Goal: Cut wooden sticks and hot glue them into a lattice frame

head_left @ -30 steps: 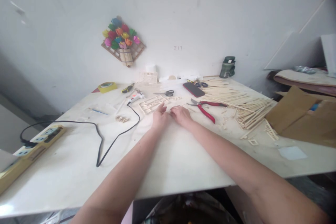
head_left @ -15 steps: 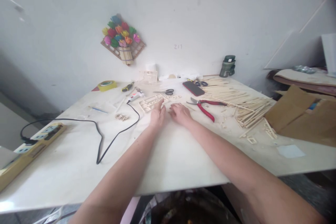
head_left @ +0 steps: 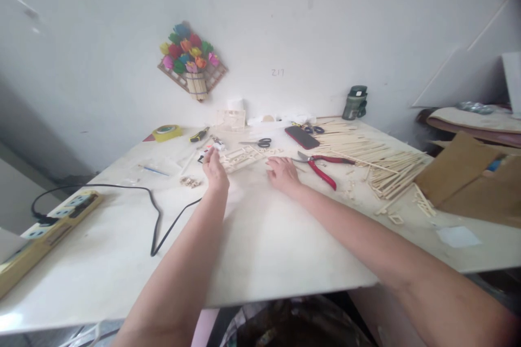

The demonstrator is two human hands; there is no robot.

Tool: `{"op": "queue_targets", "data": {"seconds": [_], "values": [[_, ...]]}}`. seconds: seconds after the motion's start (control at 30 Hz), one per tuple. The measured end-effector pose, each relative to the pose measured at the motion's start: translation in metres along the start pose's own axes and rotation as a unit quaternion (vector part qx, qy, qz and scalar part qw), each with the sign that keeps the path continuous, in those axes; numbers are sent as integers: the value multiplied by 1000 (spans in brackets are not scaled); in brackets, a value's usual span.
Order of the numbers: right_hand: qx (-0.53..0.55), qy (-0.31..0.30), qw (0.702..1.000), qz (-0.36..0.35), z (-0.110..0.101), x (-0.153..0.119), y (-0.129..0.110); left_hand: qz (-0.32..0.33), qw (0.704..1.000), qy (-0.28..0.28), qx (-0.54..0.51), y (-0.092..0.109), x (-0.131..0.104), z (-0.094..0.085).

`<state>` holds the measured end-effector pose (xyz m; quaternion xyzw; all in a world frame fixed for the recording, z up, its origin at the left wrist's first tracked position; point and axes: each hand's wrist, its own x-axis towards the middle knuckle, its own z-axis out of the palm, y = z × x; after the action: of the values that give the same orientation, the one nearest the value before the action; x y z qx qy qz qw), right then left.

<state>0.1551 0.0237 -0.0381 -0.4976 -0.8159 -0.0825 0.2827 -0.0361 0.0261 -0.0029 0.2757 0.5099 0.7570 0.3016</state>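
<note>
My left hand (head_left: 215,171) is over the left end of a small wooden stick frame (head_left: 244,158), just in front of a glue gun (head_left: 217,144). Its fingers look extended, with nothing visible in them, though the fingertips partly overlap the gun's handle end. Low on the table rests my right hand (head_left: 283,174), its fingers loosely spread and lightly bent, with no object showing in it. Beside it lie red-handled pruning shears (head_left: 323,173), their blades close to its fingers. Black-handled scissors (head_left: 264,142) lie behind the frame.
A pile of thin wooden sticks (head_left: 391,173) spreads over the right side, near a cardboard box (head_left: 468,179). A phone (head_left: 302,137) lies at the back. On the left are a black cord (head_left: 152,227), a power strip (head_left: 69,211), yellow tape (head_left: 166,131) and small wooden bits (head_left: 190,181).
My left hand has moved left from the wooden frame's right part towards the glue gun, uncovering more of the frame. My right hand stays nearly in place, its fingers slightly flatter.
</note>
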Motion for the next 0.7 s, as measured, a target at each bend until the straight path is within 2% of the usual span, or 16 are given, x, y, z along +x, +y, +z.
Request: {"op": "queue_targets", "data": {"seconds": [0.13,0.27,0.6,0.7], "values": [[-16,-34,999,30,3,17,1,-19,1000,16,9,4,5,-5],[-30,-61,997,23,9,34,-3,-41,999,6,25,0,-1,-5],[-140,-124,978,-96,11,61,-8,-26,999,-8,39,-14,-2,-7],[-141,-134,972,-129,10,66,-9,0,998,-36,53,-20,1,-9]]}}
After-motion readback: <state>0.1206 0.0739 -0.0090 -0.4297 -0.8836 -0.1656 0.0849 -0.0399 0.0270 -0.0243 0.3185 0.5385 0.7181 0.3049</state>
